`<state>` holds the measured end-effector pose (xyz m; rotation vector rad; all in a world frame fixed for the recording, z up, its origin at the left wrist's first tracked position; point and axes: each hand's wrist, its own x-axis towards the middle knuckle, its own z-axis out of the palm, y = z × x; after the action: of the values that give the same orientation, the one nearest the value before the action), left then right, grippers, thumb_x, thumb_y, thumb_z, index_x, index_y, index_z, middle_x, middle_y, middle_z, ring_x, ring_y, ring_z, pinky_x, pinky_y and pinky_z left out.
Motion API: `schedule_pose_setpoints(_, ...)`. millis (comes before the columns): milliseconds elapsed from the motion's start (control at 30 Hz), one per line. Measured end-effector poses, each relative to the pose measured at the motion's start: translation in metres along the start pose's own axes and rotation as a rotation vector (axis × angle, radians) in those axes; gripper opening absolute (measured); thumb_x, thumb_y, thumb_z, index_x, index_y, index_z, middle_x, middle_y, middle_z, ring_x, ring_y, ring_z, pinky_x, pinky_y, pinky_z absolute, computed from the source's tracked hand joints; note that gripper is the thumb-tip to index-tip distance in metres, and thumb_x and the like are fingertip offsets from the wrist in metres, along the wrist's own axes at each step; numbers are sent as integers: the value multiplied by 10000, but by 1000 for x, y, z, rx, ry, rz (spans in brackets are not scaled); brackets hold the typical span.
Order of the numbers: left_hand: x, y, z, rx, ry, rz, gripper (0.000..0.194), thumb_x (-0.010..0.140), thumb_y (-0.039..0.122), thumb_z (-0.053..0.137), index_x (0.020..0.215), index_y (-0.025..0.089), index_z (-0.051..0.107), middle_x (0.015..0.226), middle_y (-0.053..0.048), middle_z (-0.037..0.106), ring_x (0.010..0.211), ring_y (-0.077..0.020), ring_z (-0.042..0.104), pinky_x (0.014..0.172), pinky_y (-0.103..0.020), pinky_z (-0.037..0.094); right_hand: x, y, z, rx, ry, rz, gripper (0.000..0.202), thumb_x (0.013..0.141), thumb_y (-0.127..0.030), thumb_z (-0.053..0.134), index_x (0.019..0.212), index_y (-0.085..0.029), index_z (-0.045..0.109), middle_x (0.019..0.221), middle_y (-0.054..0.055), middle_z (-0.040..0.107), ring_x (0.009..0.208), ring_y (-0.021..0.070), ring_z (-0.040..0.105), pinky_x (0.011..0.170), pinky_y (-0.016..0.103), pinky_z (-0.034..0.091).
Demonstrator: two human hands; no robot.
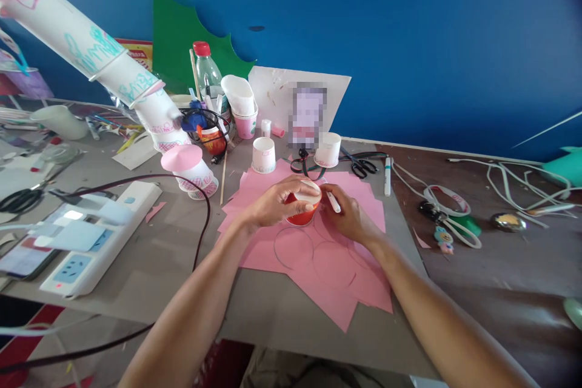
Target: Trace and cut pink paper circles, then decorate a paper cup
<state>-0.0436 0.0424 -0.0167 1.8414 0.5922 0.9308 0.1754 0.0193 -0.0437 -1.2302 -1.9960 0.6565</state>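
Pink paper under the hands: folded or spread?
Spread: the pink paper lies flat on the grey table, drawn circles visible on top.

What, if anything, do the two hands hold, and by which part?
Left hand: the red cup, held around its upper part. Right hand: a white pen; which part is gripped cannot be told.

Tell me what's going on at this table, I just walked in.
A person's left hand grips a red cup over some pink paper, and the right hand holds a white pen close beside it. Several circle outlines show on the paper, nearer the person than the cup. Two white paper cups stand beyond the hands, and a stack of decorated cups rises to the left.
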Motion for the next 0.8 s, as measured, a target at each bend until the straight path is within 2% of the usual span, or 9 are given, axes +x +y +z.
schedule_pose_setpoints(233,0,-1,0,25,-2,8,232,875,355,661,1047,203,693,1184,-106,663,1161,-210,579,1010,-376,437,0,1,0,3,2,-4,368,804,-125,516,1156,-229,539,1115,103,731,1028,262,714,839,374,573)
schedule_pose_setpoints(600,-1,3,0,48,-5,-18,331,870,469,640,1049,196,698,1225,-130,645,1211,-243,553,1039,-403,416,0,0,1,9,-1,-12,333,812,-134,513,1133,-218,540,1100,107,721,1001,248,712,839,366,564)
schedule_pose_setpoints(800,-1,2,0,32,-6,-17,316,872,456,644,1045,197,696,1214,-122,651,1200,-233,561,1027,-378,424,0,0,0,7,-12,-21,327,814,-132,520,1129,-218,541,1102,101,713,1002,241,706,852,362,558)
